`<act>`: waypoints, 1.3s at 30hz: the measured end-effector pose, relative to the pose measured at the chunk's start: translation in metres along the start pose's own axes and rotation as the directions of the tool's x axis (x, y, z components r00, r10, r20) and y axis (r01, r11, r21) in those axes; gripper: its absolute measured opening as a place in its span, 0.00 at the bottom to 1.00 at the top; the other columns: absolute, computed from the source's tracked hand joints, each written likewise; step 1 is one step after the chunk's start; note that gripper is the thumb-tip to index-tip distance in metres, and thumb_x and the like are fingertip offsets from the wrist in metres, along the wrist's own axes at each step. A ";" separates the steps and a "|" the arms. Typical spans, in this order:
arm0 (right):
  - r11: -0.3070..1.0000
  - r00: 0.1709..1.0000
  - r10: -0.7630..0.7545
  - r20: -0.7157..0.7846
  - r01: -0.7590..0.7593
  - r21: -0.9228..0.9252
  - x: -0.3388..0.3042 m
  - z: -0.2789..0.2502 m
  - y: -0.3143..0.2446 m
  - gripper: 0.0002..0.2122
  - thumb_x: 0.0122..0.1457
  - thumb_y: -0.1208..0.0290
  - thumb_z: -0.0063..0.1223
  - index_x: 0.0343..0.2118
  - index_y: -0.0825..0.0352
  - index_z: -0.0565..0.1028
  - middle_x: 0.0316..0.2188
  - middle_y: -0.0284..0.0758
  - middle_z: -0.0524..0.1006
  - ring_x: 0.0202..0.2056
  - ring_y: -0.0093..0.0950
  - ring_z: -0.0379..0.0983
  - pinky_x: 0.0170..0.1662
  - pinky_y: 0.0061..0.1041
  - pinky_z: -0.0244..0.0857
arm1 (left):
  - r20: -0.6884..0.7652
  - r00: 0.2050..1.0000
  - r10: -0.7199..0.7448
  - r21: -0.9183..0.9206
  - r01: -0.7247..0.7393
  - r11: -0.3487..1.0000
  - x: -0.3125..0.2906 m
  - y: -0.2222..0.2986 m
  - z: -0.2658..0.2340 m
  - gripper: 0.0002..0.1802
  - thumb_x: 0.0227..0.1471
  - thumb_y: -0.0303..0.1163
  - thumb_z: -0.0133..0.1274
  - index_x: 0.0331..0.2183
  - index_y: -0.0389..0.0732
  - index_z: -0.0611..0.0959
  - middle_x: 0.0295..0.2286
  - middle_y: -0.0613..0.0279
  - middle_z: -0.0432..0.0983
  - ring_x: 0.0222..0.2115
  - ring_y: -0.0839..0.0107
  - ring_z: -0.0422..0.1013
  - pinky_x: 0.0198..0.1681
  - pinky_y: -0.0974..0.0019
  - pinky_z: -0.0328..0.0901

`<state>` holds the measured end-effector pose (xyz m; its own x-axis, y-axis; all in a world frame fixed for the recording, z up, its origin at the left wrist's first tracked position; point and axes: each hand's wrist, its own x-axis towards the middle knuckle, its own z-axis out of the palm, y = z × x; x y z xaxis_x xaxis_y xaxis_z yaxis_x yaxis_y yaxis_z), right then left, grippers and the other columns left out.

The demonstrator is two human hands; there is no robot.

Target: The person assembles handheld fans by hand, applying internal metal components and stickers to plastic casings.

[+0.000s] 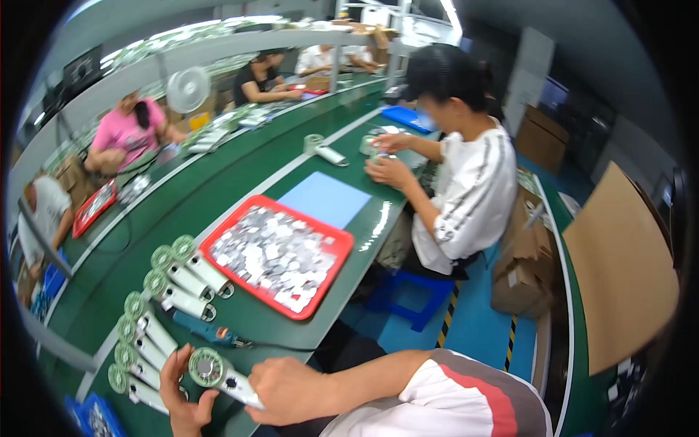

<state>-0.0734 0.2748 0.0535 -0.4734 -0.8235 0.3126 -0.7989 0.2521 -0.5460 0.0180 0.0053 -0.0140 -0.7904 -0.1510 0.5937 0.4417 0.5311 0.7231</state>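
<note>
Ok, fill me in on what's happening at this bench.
The person's right hand grips the handle of a pale green-and-white piece, and the left hand is at its round head. Similar pieces lie in a row on the green bench, near a teal power tool and a red tray of small silvery parts. Farther along, a co-worker in white handles something.

The person's left hand (182, 397) is raised at near left, thumb spread from fingers; the right hand (287, 391) curls tightly, its forearm (364, 380) extended leftward.
</note>
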 end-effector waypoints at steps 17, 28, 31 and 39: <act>0.935 0.982 0.133 -0.137 -0.170 -0.312 0.189 -0.092 0.084 0.24 0.51 0.50 0.71 0.24 0.74 0.84 0.15 0.48 0.77 0.18 0.44 0.78 0.28 0.41 0.71 | 0.017 0.969 0.246 0.256 -0.243 0.936 0.019 0.011 -0.007 0.38 0.49 0.30 0.77 0.58 0.31 0.79 0.44 0.45 0.85 0.41 0.48 0.83 0.46 0.52 0.78; 0.849 0.969 -0.227 -0.099 0.147 -0.507 0.461 0.020 0.302 0.24 0.49 0.53 0.70 0.21 0.75 0.78 0.22 0.53 0.80 0.28 0.53 0.81 0.34 0.49 0.74 | 0.017 0.938 0.345 0.367 -0.327 0.871 0.021 0.015 0.014 0.33 0.56 0.39 0.70 0.56 0.30 0.78 0.33 0.51 0.75 0.32 0.50 0.74 0.33 0.52 0.70; 0.974 0.995 -0.098 -0.020 0.092 -0.207 0.499 0.063 0.291 0.22 0.53 0.53 0.70 0.30 0.74 0.81 0.30 0.57 0.82 0.34 0.56 0.82 0.39 0.51 0.75 | -0.021 0.944 0.328 0.436 -0.287 0.853 0.014 0.014 0.013 0.33 0.56 0.41 0.70 0.54 0.29 0.80 0.31 0.52 0.73 0.31 0.51 0.73 0.29 0.53 0.69; 0.844 0.988 -0.049 0.144 0.118 -0.523 0.554 0.105 0.284 0.32 0.63 0.44 0.64 0.53 0.75 0.80 0.47 0.63 0.82 0.51 0.60 0.79 0.56 0.54 0.72 | 0.011 0.942 0.335 0.465 -0.302 0.833 0.022 0.011 -0.005 0.30 0.57 0.43 0.69 0.51 0.29 0.82 0.29 0.57 0.70 0.28 0.58 0.71 0.26 0.57 0.67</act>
<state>-0.5239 -0.1626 -0.0102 -0.3750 -0.8996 0.2237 -0.9244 0.3809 -0.0178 0.0079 0.0039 0.0089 -0.6015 0.0453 0.7976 0.4090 0.8751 0.2588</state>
